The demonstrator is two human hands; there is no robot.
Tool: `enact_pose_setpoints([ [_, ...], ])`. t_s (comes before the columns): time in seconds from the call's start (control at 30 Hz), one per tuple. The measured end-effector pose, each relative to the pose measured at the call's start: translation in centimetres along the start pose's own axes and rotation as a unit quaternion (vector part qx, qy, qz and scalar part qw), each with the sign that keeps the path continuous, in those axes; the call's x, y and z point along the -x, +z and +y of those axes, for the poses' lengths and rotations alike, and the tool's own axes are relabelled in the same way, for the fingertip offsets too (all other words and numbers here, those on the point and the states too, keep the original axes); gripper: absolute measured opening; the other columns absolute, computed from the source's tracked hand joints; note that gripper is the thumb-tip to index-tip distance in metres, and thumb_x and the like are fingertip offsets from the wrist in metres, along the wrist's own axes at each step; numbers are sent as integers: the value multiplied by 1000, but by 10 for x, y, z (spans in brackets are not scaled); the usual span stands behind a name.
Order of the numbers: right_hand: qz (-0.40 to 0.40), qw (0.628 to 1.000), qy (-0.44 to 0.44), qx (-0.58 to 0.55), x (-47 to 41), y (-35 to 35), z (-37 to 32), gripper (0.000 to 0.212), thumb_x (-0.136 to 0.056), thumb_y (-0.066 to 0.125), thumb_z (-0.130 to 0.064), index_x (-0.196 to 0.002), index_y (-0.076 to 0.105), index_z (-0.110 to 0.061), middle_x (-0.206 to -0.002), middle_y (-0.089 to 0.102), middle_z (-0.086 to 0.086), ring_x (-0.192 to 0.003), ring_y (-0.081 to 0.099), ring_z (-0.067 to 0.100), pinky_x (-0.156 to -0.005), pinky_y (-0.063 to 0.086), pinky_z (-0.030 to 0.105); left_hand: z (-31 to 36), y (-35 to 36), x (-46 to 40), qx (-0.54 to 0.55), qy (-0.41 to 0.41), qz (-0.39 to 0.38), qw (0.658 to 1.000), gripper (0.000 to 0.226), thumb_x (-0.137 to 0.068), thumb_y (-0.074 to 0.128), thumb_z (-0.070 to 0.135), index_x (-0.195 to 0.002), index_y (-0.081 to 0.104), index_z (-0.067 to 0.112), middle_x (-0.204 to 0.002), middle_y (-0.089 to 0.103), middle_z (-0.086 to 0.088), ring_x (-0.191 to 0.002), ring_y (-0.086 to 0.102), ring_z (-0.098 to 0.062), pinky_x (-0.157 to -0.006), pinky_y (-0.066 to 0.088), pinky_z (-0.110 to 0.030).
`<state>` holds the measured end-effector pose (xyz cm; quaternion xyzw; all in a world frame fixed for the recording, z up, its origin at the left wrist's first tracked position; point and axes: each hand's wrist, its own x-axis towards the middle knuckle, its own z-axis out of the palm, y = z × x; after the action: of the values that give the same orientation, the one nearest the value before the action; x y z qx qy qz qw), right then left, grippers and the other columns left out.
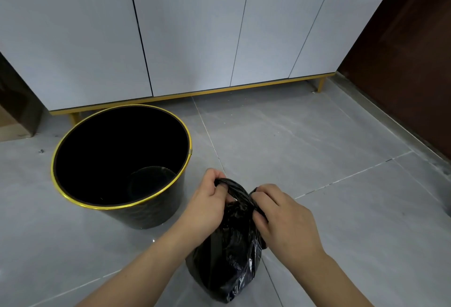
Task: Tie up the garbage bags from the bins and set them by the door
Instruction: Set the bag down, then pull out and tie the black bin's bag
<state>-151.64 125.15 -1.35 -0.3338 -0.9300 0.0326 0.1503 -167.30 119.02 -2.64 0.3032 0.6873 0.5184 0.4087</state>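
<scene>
Your fingers curl out of sight into the garbage bag neck; its contents stay hidden (black plastic), both forearms cropped below.

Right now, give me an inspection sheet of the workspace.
Surface: grey tiled floor, a few specks.
Job's things: black garbage bag out on the floor; black bin with gold rim upright, no liner seen.
Clutter: small dark bit left of the bin.
Hands: left hand and right hand both gripping the bag's twisted top.
Cables: nothing seen.
Surroundings: white cabinet on gold legs; dark brown door at right.
</scene>
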Motion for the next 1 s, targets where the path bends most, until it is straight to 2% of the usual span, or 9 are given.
enact_pose_setpoints([
  [0.17,13,1000,-5,11,1,2,2,21,-81,44,-30,-94,60,-26,-85,62,-13,-65,59,15,-41,40,25,1,6,-10,-96,6,3,995,15,-100,38,27,-89,47,28,-74,60,0,-57,51,-7,-57,41,-31],
  [0.3,-15,1000,-8,13,2,5,5,43,-81,44,-31,-124,52,-35,-77,61,-18,-66,55,10,-43,41,23,6,4,-19,-91,-61,-45,993,11,-95,47,21,-90,57,20,-79,63,-5,-72,60,-20,-72,50,-40],
  [0.37,-19,1000,-18,-13,3,5,7,39,-83,45,-31,-120,54,-37,-84,63,-19,-71,58,9,-48,45,23,8,-2,-19,-38,-96,-86,991,5,-88,54,17,-91,58,18,-80,62,-8,-76,60,-23,-77,50,-43],
  [0.47,-28,989,63,-128,0,6,7,25,-82,47,-30,-101,61,-38,-95,60,-20,-80,58,1,-60,48,22,6,-13,-14,54,-90,-201,974,35,-69,63,22,-102,52,28,-77,59,-3,-72,59,-21,-71,48,-40],
  [0.57,-100,900,231,-356,-9,5,4,17,-83,55,-17,-85,68,-29,-92,59,-15,-79,58,1,-69,46,20,1,-17,-11,-174,86,-180,964,48,-71,56,21,-111,43,43,-73,53,7,-69,53,-12,-71,44,-31],
  [0.63,-196,790,305,-494,-13,2,5,16,-83,55,-7,-80,69,-13,-82,62,-2,-70,58,11,-62,43,24,-3,-18,-12,-377,233,-88,892,48,-74,51,18,-116,45,39,-81,48,16,-83,47,-10,-82,35,-31],
  [0.73,-289,673,325,-598,-13,-5,8,19,-79,49,0,-75,63,-12,-64,52,2,-53,45,12,-45,26,21,-10,-17,-11,-443,277,-13,852,43,-76,60,17,-118,53,25,-100,49,12,-98,46,-17,-86,31,-30],
  [0.8,-285,644,340,-623,-12,-5,10,26,-76,44,5,-65,59,-14,-59,46,0,-47,39,10,-40,21,20,-18,-19,-8,-444,299,5,844,38,-79,64,20,-116,52,20,-106,52,4,-99,48,-20,-86,33,-30],
  [1.0,-264,643,362,-620,-8,1,14,34,-70,36,5,-50,51,-18,-53,36,-1,-43,29,11,-40,14,24,-27,-26,16,-418,436,10,797,14,-83,59,14,-96,57,20,-107,51,-4,-93,46,-26,-84,41,-39],
])
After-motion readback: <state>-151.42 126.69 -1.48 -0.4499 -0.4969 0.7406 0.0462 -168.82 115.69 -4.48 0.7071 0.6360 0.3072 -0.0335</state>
